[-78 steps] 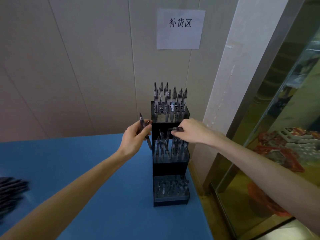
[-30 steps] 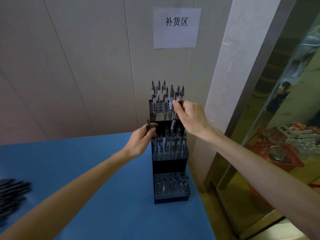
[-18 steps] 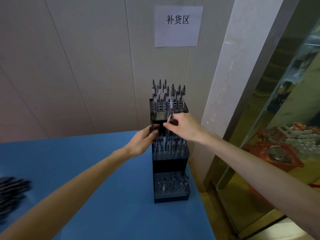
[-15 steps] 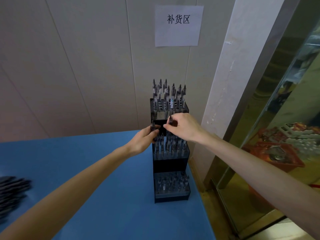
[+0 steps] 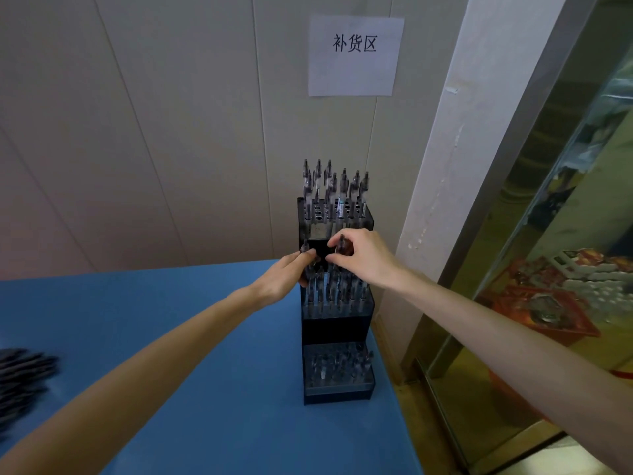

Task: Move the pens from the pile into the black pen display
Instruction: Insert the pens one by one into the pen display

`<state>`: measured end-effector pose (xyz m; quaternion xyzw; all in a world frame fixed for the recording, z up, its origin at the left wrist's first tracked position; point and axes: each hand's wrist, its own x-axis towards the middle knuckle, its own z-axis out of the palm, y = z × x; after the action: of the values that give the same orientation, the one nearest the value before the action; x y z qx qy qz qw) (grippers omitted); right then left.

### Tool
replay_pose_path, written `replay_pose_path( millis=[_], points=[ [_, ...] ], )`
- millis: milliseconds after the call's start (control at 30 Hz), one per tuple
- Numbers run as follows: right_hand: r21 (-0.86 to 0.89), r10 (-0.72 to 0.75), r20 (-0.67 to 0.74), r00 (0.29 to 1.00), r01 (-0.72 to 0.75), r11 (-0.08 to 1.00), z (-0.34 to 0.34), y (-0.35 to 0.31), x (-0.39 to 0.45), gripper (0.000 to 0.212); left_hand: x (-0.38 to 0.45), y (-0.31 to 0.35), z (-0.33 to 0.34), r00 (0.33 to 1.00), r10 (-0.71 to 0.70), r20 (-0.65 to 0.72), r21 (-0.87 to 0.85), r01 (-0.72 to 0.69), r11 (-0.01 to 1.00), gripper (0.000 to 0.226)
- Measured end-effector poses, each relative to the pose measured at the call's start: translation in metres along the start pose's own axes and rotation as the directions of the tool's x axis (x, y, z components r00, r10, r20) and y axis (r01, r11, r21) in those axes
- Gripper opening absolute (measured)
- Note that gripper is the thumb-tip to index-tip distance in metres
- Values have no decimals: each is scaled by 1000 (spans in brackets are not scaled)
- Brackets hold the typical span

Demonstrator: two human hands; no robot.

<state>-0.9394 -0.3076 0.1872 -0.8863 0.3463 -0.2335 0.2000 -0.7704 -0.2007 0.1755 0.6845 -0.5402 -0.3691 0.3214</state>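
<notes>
Pen [image 5: 340, 246] upright in right hand [image 5: 363, 260].

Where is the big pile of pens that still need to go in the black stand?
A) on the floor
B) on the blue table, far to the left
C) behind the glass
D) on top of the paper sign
B: the pile of pens lies on the blue table at the far left edge of the view, well away from the black pen display.

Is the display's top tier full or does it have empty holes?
Not full. The top tier of the display shows several open round holes between its upright pens.
</notes>
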Motion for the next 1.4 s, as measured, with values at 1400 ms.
replay_pose_path(
  millis=[1400],
  points=[
    [445, 121, -97, 988, -66, 893, -28, 5, -12, 20, 0, 17, -17, 775, 373, -510, -88, -478, 874, 20]
  ],
)
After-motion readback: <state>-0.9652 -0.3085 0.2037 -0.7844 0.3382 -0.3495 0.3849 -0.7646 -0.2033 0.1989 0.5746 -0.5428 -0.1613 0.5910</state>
